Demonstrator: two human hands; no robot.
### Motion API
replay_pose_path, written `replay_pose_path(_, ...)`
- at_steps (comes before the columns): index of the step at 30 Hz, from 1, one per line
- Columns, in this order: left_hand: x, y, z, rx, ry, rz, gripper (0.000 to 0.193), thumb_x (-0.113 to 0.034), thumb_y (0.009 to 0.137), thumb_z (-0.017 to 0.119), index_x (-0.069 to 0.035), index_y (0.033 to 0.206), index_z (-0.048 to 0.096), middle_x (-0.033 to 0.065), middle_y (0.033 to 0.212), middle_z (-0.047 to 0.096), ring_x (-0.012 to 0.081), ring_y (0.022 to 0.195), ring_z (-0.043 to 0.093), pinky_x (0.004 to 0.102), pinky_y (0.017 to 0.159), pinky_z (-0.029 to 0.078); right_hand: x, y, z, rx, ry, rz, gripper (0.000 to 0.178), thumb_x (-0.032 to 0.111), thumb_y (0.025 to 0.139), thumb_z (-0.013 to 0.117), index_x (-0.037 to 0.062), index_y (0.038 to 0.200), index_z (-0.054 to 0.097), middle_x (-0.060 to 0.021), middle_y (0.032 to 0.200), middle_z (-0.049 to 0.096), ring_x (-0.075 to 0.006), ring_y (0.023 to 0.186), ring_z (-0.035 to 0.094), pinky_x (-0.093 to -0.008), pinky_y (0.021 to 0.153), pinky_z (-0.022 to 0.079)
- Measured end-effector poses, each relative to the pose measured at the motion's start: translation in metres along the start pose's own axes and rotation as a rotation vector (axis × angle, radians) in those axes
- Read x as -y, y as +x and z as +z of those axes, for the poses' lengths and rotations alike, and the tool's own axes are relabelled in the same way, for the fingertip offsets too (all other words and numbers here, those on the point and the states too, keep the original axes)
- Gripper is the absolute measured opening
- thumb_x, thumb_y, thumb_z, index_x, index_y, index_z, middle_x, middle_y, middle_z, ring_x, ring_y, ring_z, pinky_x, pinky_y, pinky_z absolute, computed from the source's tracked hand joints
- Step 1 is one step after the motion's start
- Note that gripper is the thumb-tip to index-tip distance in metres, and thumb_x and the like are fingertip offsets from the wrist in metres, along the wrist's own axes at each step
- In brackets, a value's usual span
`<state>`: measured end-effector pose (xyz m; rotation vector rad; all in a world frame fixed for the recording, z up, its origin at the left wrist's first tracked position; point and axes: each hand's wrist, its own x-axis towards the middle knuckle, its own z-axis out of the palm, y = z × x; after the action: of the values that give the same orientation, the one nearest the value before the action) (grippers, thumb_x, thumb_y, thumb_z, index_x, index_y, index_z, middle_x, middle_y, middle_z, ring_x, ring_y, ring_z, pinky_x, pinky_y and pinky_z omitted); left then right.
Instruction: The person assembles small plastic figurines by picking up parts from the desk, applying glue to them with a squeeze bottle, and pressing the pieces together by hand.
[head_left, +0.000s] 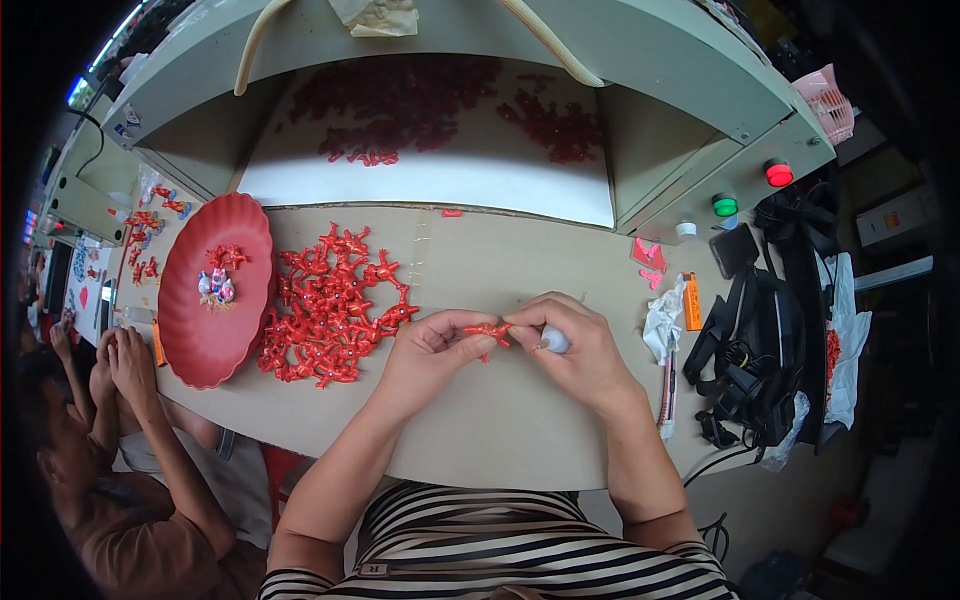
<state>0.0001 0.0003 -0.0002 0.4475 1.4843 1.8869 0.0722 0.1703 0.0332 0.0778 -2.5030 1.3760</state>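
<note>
In front of my body, over the tabletop, my left hand (pixel 440 345) pinches a small red figurine (pixel 487 331) between thumb and fingers. My right hand (pixel 580 350) is closed around a small pale bluish-white bottle (pixel 554 340). Its thumb and forefinger meet at the right end of the same figurine. Part of the bottle is hidden by the fingers. Left of my hands lies a loose heap of similar shiny red figurines (pixel 325 310). Beyond it stands a red scalloped dish (pixel 190 330) holding a few red pieces and a white, blue and pink figure (pixel 217 286).
A pale green housing (pixel 680 70) arches over a white surface bearing more red pieces (pixel 400 105). Red (pixel 779 173) and green buttons (pixel 725 205) sit on its right. Nearby are crumpled tissue (pixel 663 322), an orange box (pixel 692 302) and a black bag (pixel 735 330). Another person (pixel 150 510) sits at left.
</note>
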Motion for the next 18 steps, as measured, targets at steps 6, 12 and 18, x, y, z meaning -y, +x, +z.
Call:
replay_pose_path(6,-0.0001,-0.0002,-0.0016,0.006,0.000,0.001,0.020,-0.004,0.081,0.058,0.000,0.101,0.059,0.0043,0.086,0.062,0.0078,0.073,0.055,0.0214,0.067,0.046,-0.0012,-0.0002,0.0015,0.003,0.013,0.007,0.011,-0.001,0.073,0.061,0.0003,0.084,0.059,-0.0085,0.078,0.060,-0.0184,0.070,0.059,-0.0271,0.062,0.046)
replay_pose_path(12,-0.0016,0.0015,0.0006,0.011,-0.036,-0.036,0.019,-0.005,0.082,0.057,-0.001,0.101,0.058,0.0046,0.088,0.062,0.0081,0.074,0.055,0.0223,0.068,0.046,-0.0047,-0.0023,0.0009,-0.030,0.084,0.044,0.018,0.001,0.073,0.063,0.0012,0.091,0.061,-0.0071,0.080,0.060,-0.0151,0.071,0.058,-0.0260,0.063,0.046)
replay_pose_path(18,-0.0053,0.0001,0.0035,0.052,-0.329,-0.176,0.023,-0.010,0.085,0.054,-0.003,0.107,0.054,0.0049,0.094,0.060,0.0096,0.079,0.055,0.0275,0.071,0.048,0.0034,-0.0021,-0.0051,-0.012,0.228,0.118,0.034,0.004,0.074,0.064,0.0040,0.107,0.058,-0.0045,0.085,0.059,-0.0109,0.074,0.056,-0.0232,0.066,0.044)
